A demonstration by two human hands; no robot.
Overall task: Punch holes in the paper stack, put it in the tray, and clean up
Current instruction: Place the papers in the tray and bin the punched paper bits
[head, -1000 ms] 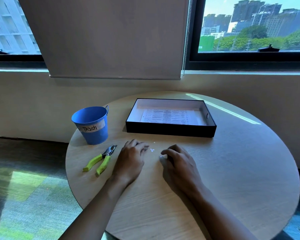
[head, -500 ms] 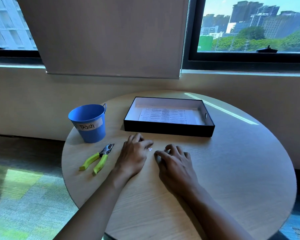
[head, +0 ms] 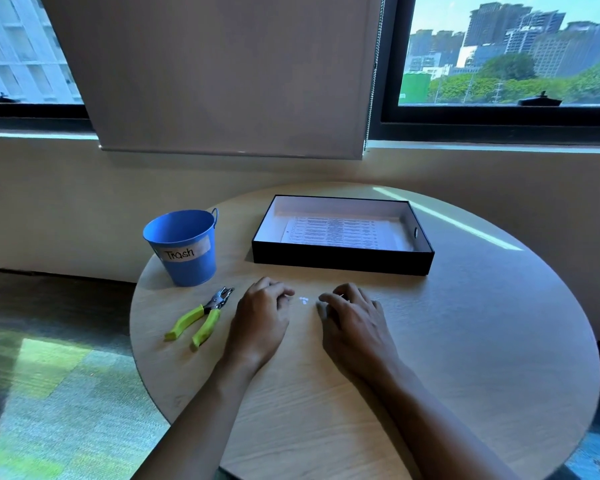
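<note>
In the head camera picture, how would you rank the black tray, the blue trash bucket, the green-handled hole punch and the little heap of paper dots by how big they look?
1. Black tray, clearly the largest.
2. Blue trash bucket.
3. Hole punch, long but slender, so it covers less of the picture than the bucket.
4. Paper dots, tiny specks between the two hands.

Blue bucket (head: 182,247), black tray (head: 342,260), lime-handled punch (head: 201,318), pale woodgrain table (head: 465,341).

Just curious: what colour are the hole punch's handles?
Bright yellow-green, seen in the head view: hole punch.
</note>
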